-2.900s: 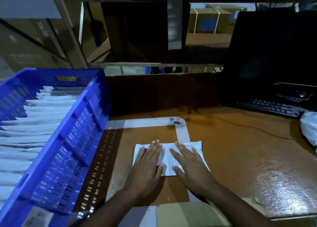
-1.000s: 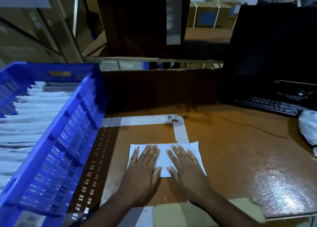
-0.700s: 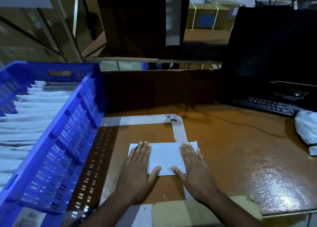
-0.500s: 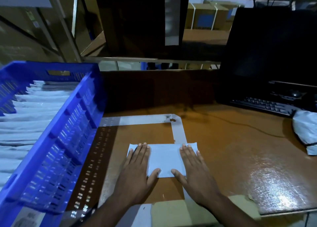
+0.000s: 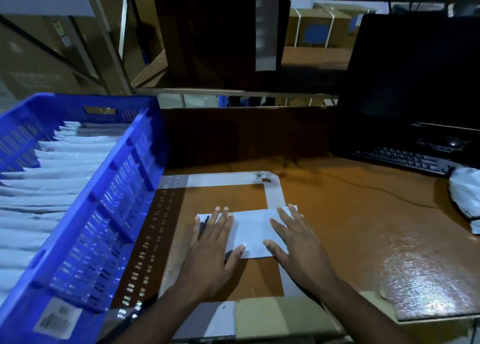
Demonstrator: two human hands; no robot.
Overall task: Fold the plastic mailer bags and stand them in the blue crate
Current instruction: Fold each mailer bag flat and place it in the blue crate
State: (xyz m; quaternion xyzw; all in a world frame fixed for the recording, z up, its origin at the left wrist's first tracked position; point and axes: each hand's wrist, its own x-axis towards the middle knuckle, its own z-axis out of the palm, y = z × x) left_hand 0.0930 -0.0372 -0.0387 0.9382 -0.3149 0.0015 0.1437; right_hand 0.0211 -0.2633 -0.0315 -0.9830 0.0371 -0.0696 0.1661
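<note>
A folded white mailer bag [image 5: 250, 233] lies flat on the brown table, inside a taped rectangle. My left hand [image 5: 211, 250] presses flat on its left end with straight fingers. My right hand [image 5: 298, 245] presses flat on its right end the same way. The bag's middle shows between the two hands. The blue crate [image 5: 78, 213] stands at the left, with several folded white mailers [image 5: 44, 190] standing in a row inside it.
A dark monitor [image 5: 415, 78] and black keyboard [image 5: 405, 159] sit at the back right, with a cable across the table. A white plastic bundle [image 5: 465, 200] lies at the right edge. Shelving and cardboard boxes rise behind the table.
My hands slid apart from the bag's middle to its two ends, flattening it. The bag stays in place on the table.
</note>
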